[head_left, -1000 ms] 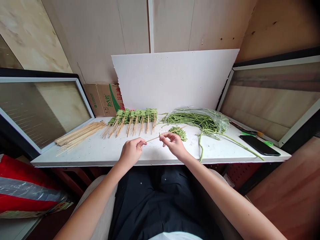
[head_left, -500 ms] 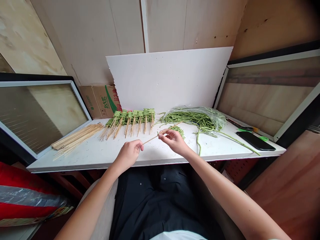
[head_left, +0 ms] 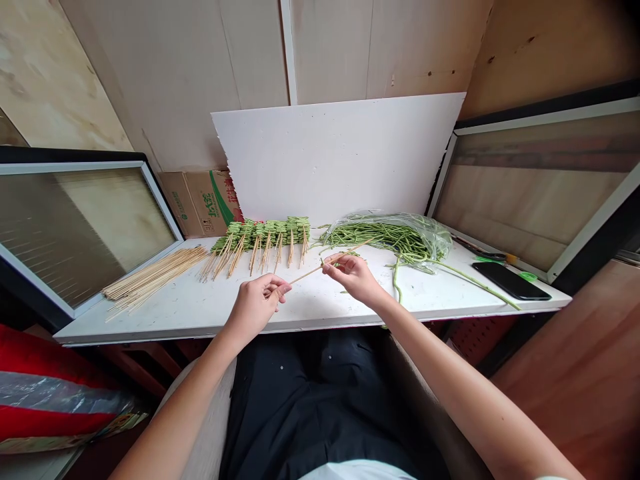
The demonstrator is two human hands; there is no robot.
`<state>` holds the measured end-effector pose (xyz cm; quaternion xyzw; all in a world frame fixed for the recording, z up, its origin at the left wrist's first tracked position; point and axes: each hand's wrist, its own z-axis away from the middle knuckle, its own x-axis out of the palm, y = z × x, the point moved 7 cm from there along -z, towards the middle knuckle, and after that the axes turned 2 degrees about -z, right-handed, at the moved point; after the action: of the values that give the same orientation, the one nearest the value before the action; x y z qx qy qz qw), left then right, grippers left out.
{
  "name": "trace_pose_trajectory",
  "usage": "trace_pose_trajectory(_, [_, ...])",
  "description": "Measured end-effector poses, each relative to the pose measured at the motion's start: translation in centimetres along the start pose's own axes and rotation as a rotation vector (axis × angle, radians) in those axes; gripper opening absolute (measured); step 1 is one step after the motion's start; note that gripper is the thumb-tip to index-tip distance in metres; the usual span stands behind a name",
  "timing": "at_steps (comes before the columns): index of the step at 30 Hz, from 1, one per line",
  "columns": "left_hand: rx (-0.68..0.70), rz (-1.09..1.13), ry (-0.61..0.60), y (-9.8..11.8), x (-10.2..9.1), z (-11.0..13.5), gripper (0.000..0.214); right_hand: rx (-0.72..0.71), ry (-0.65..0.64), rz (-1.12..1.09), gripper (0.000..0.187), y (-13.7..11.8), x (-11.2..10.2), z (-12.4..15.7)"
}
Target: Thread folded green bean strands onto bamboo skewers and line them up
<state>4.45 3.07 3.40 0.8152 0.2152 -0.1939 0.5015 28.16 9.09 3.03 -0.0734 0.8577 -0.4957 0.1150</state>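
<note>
My left hand [head_left: 256,303] is closed on the lower end of a thin bamboo skewer [head_left: 306,274], which slants up to the right over the table. My right hand [head_left: 351,275] pinches a short piece of green bean [head_left: 323,261] against the skewer's middle. Past my right fingers the skewer's far part reaches toward a heap of long green beans [head_left: 373,235] in a clear plastic bag [head_left: 427,230]. Behind the hands stand rows of finished bean skewers [head_left: 270,233], their sticks pointing toward me. Cut bean pieces near my right hand are mostly hidden by it.
Loose bamboo skewers [head_left: 155,273] lie in a pile on the left of the white table [head_left: 175,317]. A black phone [head_left: 510,281] rests at the right end. A cardboard box [head_left: 195,203] and a white board [head_left: 340,160] stand at the back.
Both hands have shifted slightly, the right one a little to the right. The skewer's far end has moved up and right. Fewer cut bean pieces show beside my right hand.
</note>
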Motion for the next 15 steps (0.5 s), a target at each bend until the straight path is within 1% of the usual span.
trace_pose_trajectory(5, [0.025,-0.056,-0.101,0.0,0.3,0.1,0.030,-0.027,-0.021,0.026,0.040,-0.5,-0.3,0.0])
trace_pose_trajectory(11, [-0.016,-0.028,-0.251,0.0,1.0,0.5,0.039,-0.069,-0.060,0.136,0.038,-1.9,-0.3,0.2])
trace_pose_trajectory(13, [-0.029,-0.005,-0.265,-0.2,1.2,0.5,0.040,-0.057,-0.069,0.148,0.039,-2.3,-0.4,0.2])
trace_pose_trajectory(15, [-0.039,0.014,-0.253,-0.6,1.2,0.4,0.040,-0.033,-0.084,0.145,0.042,-2.3,-1.0,0.0])
